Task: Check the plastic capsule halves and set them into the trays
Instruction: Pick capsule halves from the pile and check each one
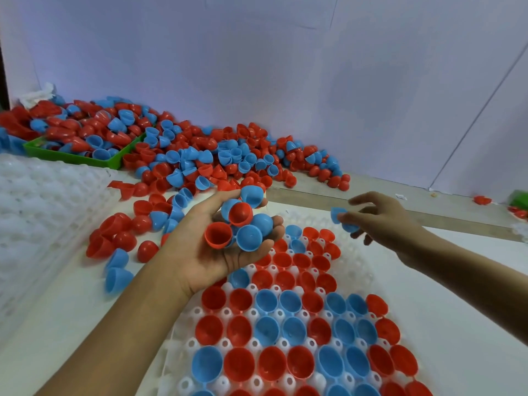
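Observation:
My left hand (200, 252), palm up, cups several red and blue capsule halves (243, 224) above the far left corner of the white tray (357, 221). My right hand (383, 221) hovers over the tray's far edge, pinching one blue capsule half (337, 215) between thumb and fingers. Red and blue halves sit open side up in most of the tray's near cups (294, 332). A large loose pile of red and blue halves (200, 158) lies along the wall behind my hands.
A green bin (74, 158) heaped with halves stands at the far left. A stack of white trays (43, 201) fills the left side. Loose halves (120, 241) lie scattered on the table left of my wrist. A purple wall closes the back.

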